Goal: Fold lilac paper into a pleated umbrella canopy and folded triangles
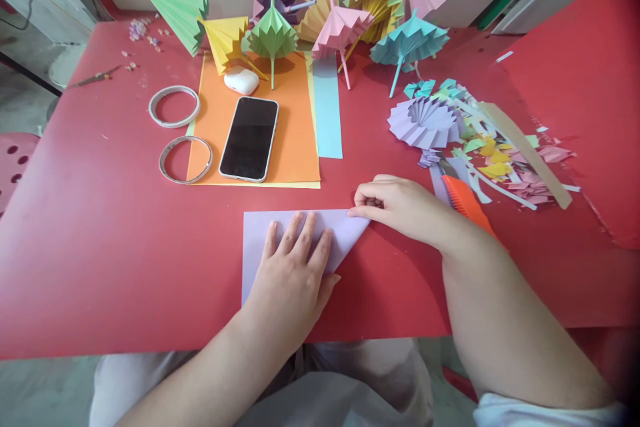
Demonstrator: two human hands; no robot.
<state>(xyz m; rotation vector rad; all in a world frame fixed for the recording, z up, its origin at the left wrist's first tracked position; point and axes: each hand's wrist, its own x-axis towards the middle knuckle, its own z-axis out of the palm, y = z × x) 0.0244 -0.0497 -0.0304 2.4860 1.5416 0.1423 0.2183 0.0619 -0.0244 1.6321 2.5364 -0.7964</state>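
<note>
On red table: left hand flat on lilac paper; right hand pinching corner; phone beyond.

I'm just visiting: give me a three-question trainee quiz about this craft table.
1. True or false: the left hand lies flat on the lilac paper.
2. What does the right hand pinch? A) the phone B) the paper's folded corner C) a tape ring
3. What colour is the sheet under the phone?

Key: 1 true; 2 B; 3 orange.
</note>
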